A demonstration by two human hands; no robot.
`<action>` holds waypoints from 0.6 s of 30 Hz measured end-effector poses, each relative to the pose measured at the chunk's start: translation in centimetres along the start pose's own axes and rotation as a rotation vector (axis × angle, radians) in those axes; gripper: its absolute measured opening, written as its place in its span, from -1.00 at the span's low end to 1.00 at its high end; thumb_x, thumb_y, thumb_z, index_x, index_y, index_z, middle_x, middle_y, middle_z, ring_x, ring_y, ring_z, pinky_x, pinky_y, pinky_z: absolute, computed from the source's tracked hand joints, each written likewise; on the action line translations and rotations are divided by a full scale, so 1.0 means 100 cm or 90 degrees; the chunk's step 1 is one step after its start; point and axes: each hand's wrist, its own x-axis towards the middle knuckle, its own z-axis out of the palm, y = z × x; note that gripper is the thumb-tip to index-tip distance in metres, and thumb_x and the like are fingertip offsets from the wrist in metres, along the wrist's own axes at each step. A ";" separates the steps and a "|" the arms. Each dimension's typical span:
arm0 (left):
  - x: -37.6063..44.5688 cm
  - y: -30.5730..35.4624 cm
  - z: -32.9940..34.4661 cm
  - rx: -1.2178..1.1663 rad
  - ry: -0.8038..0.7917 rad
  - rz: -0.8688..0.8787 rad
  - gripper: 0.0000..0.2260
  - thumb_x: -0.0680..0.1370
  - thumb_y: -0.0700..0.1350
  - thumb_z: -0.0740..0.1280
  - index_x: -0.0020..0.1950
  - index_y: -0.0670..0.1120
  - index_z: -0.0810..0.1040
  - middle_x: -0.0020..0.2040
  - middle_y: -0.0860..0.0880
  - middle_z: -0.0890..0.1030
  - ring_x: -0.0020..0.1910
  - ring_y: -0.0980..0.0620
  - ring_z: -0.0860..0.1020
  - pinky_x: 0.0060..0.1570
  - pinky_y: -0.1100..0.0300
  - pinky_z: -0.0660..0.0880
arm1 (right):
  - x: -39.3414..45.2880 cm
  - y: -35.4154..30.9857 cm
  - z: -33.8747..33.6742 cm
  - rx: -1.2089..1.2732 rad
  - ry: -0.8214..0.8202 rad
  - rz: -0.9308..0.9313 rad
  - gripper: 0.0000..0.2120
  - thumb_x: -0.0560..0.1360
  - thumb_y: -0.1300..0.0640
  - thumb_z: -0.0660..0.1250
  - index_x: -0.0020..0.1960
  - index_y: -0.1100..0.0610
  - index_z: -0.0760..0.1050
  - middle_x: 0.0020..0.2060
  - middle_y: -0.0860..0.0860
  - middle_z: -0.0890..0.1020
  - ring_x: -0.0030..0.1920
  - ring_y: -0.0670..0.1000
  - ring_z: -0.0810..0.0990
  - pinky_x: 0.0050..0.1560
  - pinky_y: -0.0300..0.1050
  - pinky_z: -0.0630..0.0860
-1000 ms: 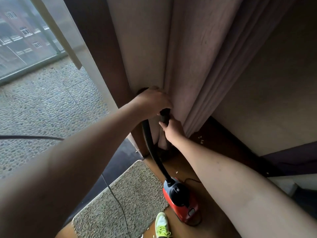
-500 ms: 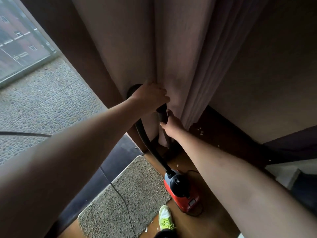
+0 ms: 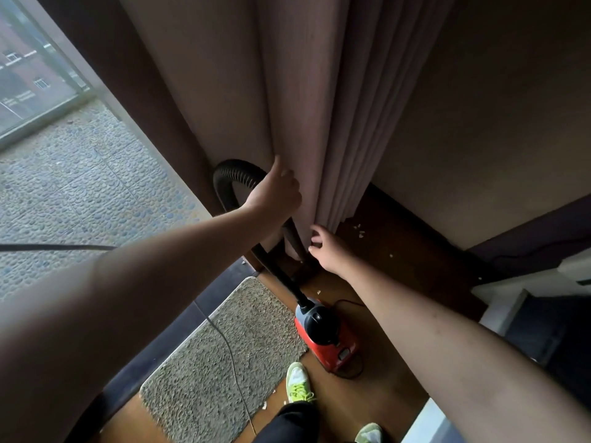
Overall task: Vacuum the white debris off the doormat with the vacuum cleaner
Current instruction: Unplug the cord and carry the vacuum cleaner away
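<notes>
Wood floor point(image 3: 377, 407) | doormat point(image 3: 204, 378) | curtain point(image 3: 303, 107) | left hand point(image 3: 275, 193) grips hose point(image 3: 230, 174)

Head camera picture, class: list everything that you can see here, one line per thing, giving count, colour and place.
vacuum cleaner: one, red and black, on the wood floor right of the doormat
hose: one, black, loops up from the vacuum cleaner to the curtain
doormat: one, beige, on the floor by the glass door
white debris: several bits, on the floor near the curtain, a few by the doormat's near edge
thin cord: one, dark, across the doormat
curtain: one, pinkish-brown, hangs in folds
shoes: two, neon yellow-green, bottom centre
left hand: grips the hose at the curtain's edge
right hand: fingers loose beside the hose, holds nothing
</notes>
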 end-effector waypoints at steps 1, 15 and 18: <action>-0.002 0.003 0.000 0.013 0.003 0.001 -0.66 0.61 -0.06 0.23 0.39 -0.03 0.47 0.36 -0.03 0.50 0.39 -0.16 0.38 0.41 -0.30 0.10 | -0.004 0.003 0.000 0.003 0.002 -0.001 -0.46 0.62 0.18 0.26 0.56 0.03 0.20 0.41 0.04 0.46 0.36 0.08 0.46 0.31 -0.09 0.40; -0.023 -0.019 0.018 -0.099 -0.038 0.029 -0.80 0.61 -0.15 0.23 0.18 0.00 0.57 0.16 0.02 0.59 0.18 -0.03 0.55 0.12 0.06 0.43 | -0.035 0.003 0.012 0.003 -0.001 -0.018 -0.45 0.62 0.21 0.25 0.57 0.03 0.18 0.44 0.07 0.42 0.35 0.09 0.47 0.35 -0.06 0.41; -0.014 -0.016 0.016 -0.087 -0.039 0.045 -0.80 0.60 -0.15 0.26 0.17 0.01 0.58 0.15 0.06 0.58 0.17 -0.04 0.55 0.12 0.05 0.44 | -0.030 -0.013 0.021 -0.014 -0.015 -0.036 -0.40 0.62 0.21 0.25 0.59 0.01 0.11 0.47 0.09 0.37 0.37 0.12 0.45 0.37 -0.03 0.40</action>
